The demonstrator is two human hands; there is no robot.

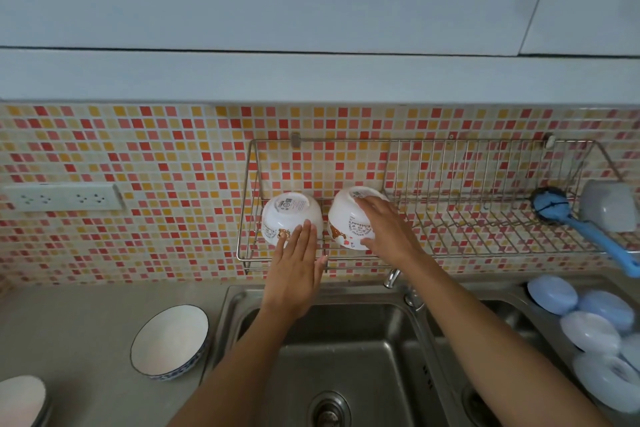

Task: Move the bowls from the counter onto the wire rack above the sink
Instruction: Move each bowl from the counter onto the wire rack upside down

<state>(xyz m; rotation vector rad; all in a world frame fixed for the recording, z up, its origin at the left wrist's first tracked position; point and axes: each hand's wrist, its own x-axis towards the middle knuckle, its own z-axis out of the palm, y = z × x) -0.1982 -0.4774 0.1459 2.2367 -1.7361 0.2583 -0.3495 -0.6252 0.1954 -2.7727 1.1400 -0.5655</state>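
Mosaic tiles in red, orange and cream cover the wall behind a steel sink, and a wire rack is fixed to that wall just above it. Two white bowls sit upside down at the rack's left end, side by side and nearly touching. The left bowl has a round printed label on its base and a small brown cartoon figure on its side; the print is too small to read. The right bowl carries a similar picture and a line of lettering I cannot make out.

The person's left hand lies flat against the left bowl's near side, fingers straight and close together, gripping nothing. The right hand rests over the right bowl, fingers spread across its upturned base and side.

On the grey worktop left of the sink stands an upright, empty white bowl with a blue rim; another white dish shows at the bottom left corner. A blue brush and a grey cup sit at the rack's right end. Pale blue and white plastic pieces are heaped right of the sink.
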